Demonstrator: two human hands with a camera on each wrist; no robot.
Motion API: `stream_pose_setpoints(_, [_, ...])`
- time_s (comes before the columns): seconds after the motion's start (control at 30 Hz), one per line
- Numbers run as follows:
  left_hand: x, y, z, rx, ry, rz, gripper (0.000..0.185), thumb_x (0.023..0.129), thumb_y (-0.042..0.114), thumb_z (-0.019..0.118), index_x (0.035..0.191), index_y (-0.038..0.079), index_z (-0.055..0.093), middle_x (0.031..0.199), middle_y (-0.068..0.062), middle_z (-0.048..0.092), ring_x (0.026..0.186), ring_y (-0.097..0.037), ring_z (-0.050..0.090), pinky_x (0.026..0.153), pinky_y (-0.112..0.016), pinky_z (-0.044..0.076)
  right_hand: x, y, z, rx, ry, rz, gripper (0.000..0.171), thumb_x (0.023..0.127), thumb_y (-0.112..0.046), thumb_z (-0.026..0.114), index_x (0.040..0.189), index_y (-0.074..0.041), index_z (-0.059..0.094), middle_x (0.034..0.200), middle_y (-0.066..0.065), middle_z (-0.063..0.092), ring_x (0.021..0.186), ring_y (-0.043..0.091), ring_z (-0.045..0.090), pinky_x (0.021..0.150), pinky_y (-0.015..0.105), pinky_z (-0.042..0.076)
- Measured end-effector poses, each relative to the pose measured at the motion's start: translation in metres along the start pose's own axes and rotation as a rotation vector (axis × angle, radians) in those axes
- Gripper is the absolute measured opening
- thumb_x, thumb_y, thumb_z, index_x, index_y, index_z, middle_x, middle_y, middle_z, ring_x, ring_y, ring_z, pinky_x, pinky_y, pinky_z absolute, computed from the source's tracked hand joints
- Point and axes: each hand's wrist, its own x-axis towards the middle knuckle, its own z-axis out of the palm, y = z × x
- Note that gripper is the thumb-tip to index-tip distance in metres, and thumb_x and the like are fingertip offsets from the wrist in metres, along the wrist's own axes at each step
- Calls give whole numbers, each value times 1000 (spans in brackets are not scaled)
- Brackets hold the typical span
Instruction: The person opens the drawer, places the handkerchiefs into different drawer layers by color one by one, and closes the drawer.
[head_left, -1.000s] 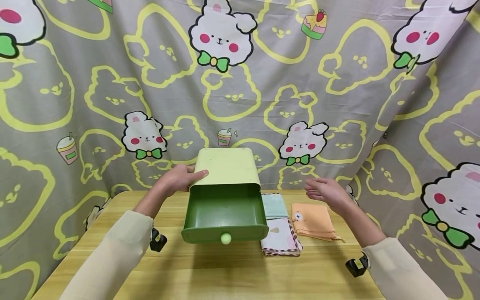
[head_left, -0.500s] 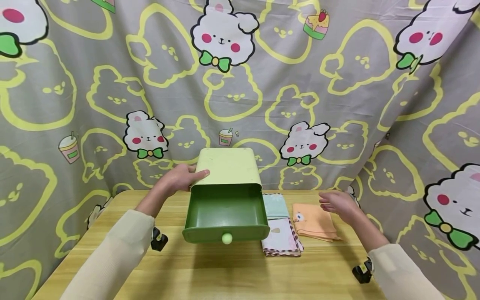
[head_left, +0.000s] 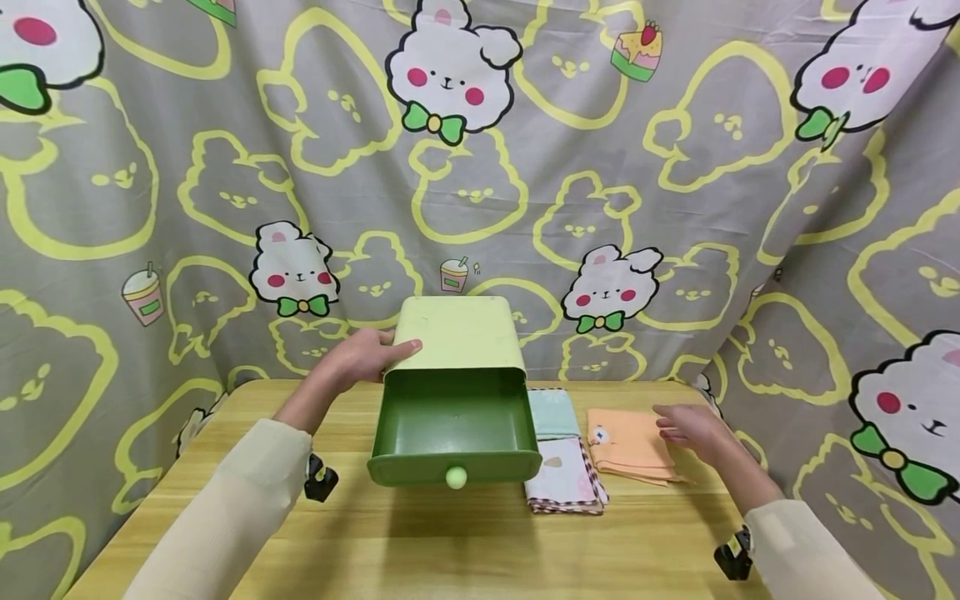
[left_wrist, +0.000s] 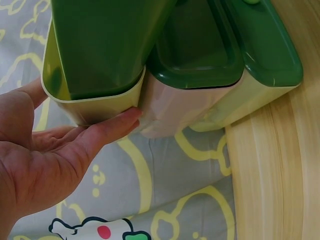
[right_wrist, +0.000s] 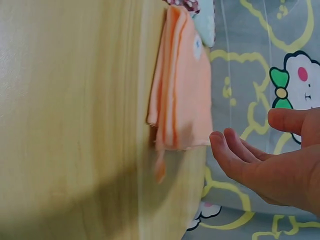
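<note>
The drawer box (head_left: 455, 350) stands at the back middle of the tabletop (head_left: 450, 542), its dark green drawer (head_left: 453, 433) pulled out. The left hand (head_left: 360, 357) rests on the box's left side, fingers straight. Right of the box lie a checked cloth stack (head_left: 562, 479) and a folded orange cloth (head_left: 626, 442); the right hand (head_left: 690, 425) hovers open just over the orange cloth's right edge.

Wooden table (head_left: 450, 542), light yellowish grain. Behind and round both sides hangs a grey curtain (head_left: 675, 208) with yellow bunny outlines, white bunnies with green bows, drink cups, a cake slice. Pink patterned cloth (head_left: 564, 479) folded on table, mint cloth (head_left: 552, 412) just behind, touching.
</note>
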Motion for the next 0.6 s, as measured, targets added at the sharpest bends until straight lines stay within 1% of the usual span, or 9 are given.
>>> stream_pose_setpoints(0.1, [1, 0, 0, -3, -3, 0, 62, 103, 46, 57, 145, 1, 53, 126, -15, 67, 100, -19, 67, 91, -39, 57, 2, 6, 0, -1, 3, 9, 68, 108, -30, 45, 146, 24, 28, 145, 43, 40, 112, 30, 65, 104, 44, 51])
stream_pose_setpoints(0.17, [1, 0, -1, -8, -7, -1, 62, 103, 45, 57, 146, 1, 52, 124, -14, 68, 99, -19, 67, 91, -39, 57, 4, 9, 0, 4, 7, 15, 68, 108, -30, 45, 146, 24, 28, 146, 42, 40, 116, 36, 63, 107, 46, 49])
stream_pose_setpoints(0.27, [1, -1, -1, -15, -8, -2, 63, 103, 45, 57, 147, 1, 51, 122, -14, 69, 99, -18, 68, 91, -39, 57, 7, 14, 0, 11, 10, 29, 70, 107, -31, 45, 147, 24, 26, 146, 42, 40, 126, 45, 56, 109, 50, 46])
stream_pose_setpoints(0.33, [1, -1, -1, -12, -6, -1, 62, 103, 46, 57, 146, 1, 52, 122, -13, 69, 99, -18, 67, 91, -38, 57, 8, 18, 0, 16, 11, 38, 71, 107, -31, 46, 147, 25, 25, 146, 43, 40, 130, 48, 52, 109, 50, 46])
stream_pose_setpoints(0.4, [1, -1, -1, -7, -3, 1, 62, 103, 46, 58, 145, 1, 54, 122, -13, 69, 99, -19, 67, 90, -38, 57, 9, 20, 0, 15, 17, 49, 71, 107, -31, 47, 146, 25, 26, 144, 43, 41, 126, 46, 56, 106, 48, 49])
stream_pose_setpoints(0.5, [1, 0, -1, -4, -1, 2, 61, 103, 46, 57, 145, 1, 54, 120, -13, 70, 100, -19, 67, 90, -38, 57, 10, 24, 0, 22, 22, 59, 70, 106, -30, 48, 145, 25, 28, 141, 43, 44, 114, 37, 64, 101, 44, 53])
stream_pose_setpoints(0.6, [1, 0, 0, -6, 0, 3, 61, 103, 45, 57, 145, 1, 53, 120, -13, 71, 100, -19, 67, 91, -39, 57, 11, 26, 0, 34, 20, 66, 69, 106, -29, 48, 145, 25, 29, 141, 44, 43, 110, 32, 65, 99, 42, 54])
